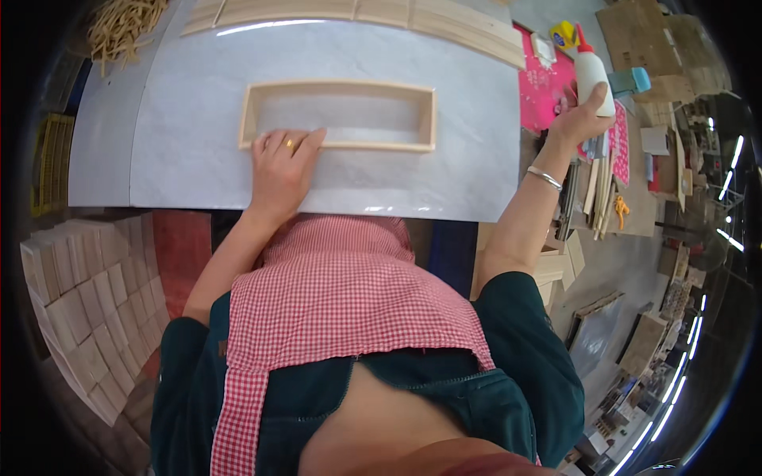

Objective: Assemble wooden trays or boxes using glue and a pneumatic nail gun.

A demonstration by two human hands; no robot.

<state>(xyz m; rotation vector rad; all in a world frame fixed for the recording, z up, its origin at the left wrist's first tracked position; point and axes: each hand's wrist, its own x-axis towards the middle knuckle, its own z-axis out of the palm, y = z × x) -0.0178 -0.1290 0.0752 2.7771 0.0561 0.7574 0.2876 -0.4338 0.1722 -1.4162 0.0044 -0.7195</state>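
A pale rectangular wooden frame (413, 89) lies flat on the grey-white tabletop (198, 159). My left hand (282, 163) rests on the frame's near rail at its left end, fingers curled over the edge and pressing it down. My right hand (583, 119) is out to the right, past the table's edge, wrapped around a white glue bottle (589, 73) with a red nozzle, held upright. A metal bangle sits on that wrist.
Long wooden slats (444, 20) lie along the table's far edge. Thin wood sticks (119, 28) pile at the far left. Stacks of small wooden blocks (83, 305) stand at my lower left. A pink patterned surface (544, 91) and wood offcuts (603, 186) crowd the right.
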